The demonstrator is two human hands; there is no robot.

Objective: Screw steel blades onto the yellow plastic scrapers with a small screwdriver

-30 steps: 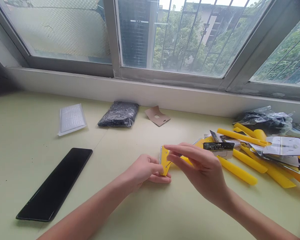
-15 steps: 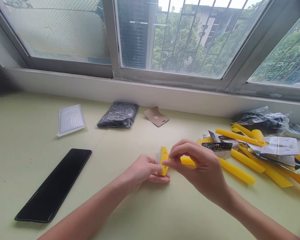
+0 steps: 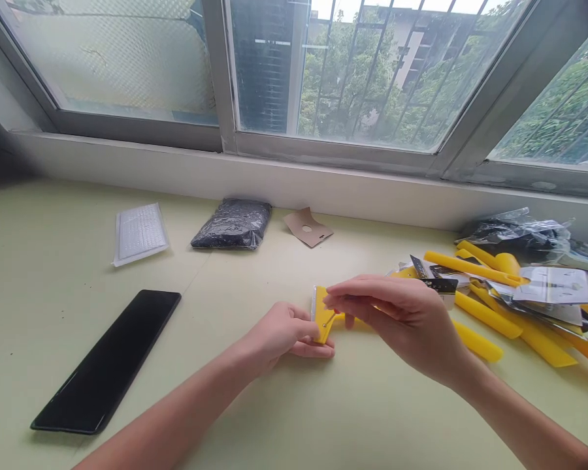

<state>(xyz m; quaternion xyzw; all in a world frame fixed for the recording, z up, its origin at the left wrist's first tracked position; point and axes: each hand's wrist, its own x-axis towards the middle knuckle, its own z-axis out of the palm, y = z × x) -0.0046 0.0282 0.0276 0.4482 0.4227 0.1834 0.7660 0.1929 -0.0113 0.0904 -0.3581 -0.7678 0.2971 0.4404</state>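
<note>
A yellow scraper (image 3: pixel 320 300) with a pale strip along its left edge lies low over the table, its handle running right beneath my right hand. My left hand (image 3: pixel 289 331) is closed on the scraper's head, thumb on top and fingers below. In my right hand (image 3: pixel 396 313) is a small screwdriver (image 3: pixel 330 319); its thin shaft slants down to a screw on the lower part of the scraper head. A bit of red shows by the fingers, and most of the screwdriver's handle is hidden by them.
Several yellow scrapers (image 3: pixel 490 314) with printed cards lie piled at right, before a clear plastic bag (image 3: pixel 519 228). Behind my hands are a brown card (image 3: pixel 308 228) and a dark wrapped packet (image 3: pixel 232 225). Leftward lie a bubble-wrap pouch (image 3: pixel 141 234) and a long black panel (image 3: pixel 108 362).
My right hand has tipped over and its fingers have straightened, bringing the screwdriver's shaft into sight against the scraper's lower screw. My left hand keeps its hold.
</note>
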